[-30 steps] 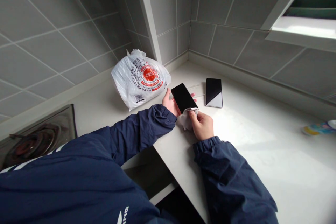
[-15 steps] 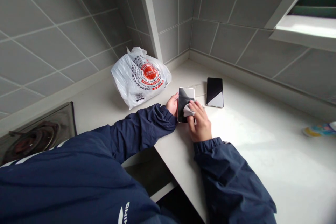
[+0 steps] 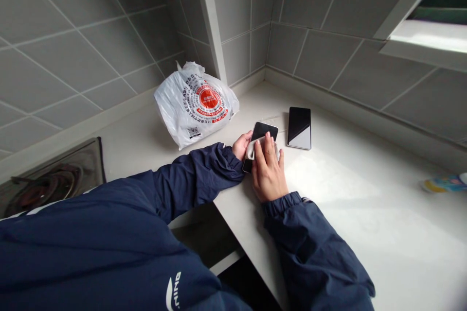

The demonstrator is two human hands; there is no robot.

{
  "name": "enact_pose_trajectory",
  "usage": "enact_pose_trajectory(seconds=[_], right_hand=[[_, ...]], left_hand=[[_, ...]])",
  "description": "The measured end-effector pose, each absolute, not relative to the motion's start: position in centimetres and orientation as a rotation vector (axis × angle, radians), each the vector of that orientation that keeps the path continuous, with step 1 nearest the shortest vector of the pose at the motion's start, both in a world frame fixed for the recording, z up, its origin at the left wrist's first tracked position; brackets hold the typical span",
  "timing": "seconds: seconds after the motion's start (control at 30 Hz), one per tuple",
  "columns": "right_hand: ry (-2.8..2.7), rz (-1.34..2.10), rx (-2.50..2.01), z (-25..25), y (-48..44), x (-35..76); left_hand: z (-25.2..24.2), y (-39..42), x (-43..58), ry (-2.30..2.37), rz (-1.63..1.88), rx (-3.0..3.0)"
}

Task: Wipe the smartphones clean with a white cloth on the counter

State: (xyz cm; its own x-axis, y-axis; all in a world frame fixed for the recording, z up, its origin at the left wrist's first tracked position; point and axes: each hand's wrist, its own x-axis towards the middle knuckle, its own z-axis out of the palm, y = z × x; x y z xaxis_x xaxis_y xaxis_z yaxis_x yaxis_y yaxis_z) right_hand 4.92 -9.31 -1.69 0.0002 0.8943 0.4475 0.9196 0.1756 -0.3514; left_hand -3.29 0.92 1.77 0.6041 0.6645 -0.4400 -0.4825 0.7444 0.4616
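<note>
My left hand (image 3: 241,146) grips a dark-screened phone (image 3: 265,129) by its left side, above the white counter near its front edge. The phone leans a little to the right, screen facing up. Spread over the screen is my right hand (image 3: 269,175), its fingers pressing a crumpled white tissue or cloth (image 3: 251,150) onto the glass. Part of the phone and most of the white piece are hidden under those fingers. To the right, a second dark-screened phone (image 3: 299,128) lies flat on the counter, apart from both hands.
A white plastic bag (image 3: 193,107) with red and black print stands behind my left forearm. A stove burner (image 3: 54,182) is at the far left. A colourful bottle or packet (image 3: 445,183) lies at the right edge. Grey tiled walls (image 3: 314,53) close off the back corner.
My right hand has shifted slightly left and flattened, its fingers now reaching across the phone with the white piece. The phone has tilted clockwise in my left hand.
</note>
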Motion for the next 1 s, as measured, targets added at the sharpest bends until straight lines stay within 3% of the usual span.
enact_pose_trajectory(seconds=[0.27,0.5,1.0], right_hand=[[-1.630,-0.355,-1.440,-1.9,-9.5,5.2],[-1.823,-0.235,-1.577,-1.9,-9.6,5.1],[-1.620,-0.228,-1.684,-1.8,-9.6,5.5]], left_hand=[[2.2,2.0,-3.3,0.649,0.684,0.239],[2.5,1.6,-3.4,0.686,0.630,0.231],[0.9,-0.8,-2.7,0.375,0.551,0.344]])
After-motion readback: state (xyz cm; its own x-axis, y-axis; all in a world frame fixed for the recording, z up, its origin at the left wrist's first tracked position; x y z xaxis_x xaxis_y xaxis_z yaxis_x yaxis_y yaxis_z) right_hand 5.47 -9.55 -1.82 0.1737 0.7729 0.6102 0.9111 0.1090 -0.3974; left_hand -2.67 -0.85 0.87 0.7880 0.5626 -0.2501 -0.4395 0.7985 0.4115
